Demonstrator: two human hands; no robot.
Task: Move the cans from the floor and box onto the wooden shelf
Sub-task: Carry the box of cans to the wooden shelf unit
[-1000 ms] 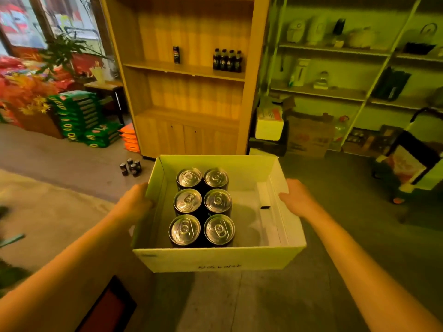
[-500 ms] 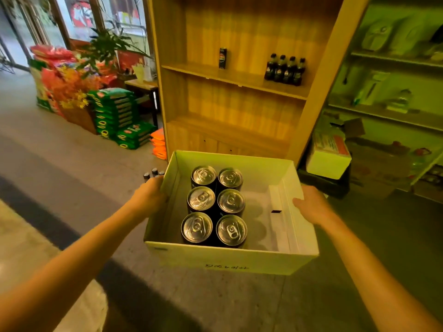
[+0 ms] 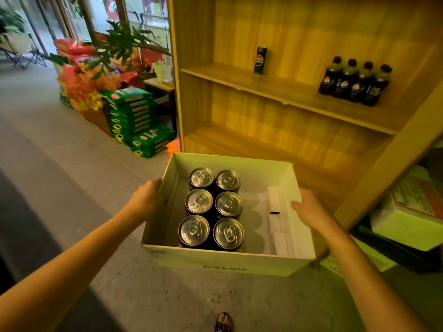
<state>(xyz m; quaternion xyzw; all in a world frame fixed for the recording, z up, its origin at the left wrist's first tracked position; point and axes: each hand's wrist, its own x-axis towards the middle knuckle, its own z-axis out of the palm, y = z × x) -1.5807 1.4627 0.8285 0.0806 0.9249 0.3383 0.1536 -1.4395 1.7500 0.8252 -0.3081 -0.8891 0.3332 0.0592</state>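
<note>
I carry an open white cardboard box [image 3: 223, 261] in front of me. My left hand [image 3: 147, 200] grips its left wall and my right hand [image 3: 309, 209] grips its right wall. Several black cans with silver tops [image 3: 212, 207] stand upright in two rows in the left half of the box. The wooden shelf [image 3: 287, 92] rises directly behind the box. One black can [image 3: 260, 59] stands on its middle board, and a pack of dark bottles [image 3: 354, 81] stands further right on the same board. The cans on the floor are hidden from view.
Stacked green bags [image 3: 134, 116] and a potted plant [image 3: 119, 44] with orange flowers stand left of the shelf. A white and orange box [image 3: 412, 212] lies on dark crates at the right. My sandalled foot [image 3: 224, 322] shows on the grey floor below.
I have walked closer to the wooden shelf with the box held in both hands. The floor cans left of the box have dropped out of sight.
</note>
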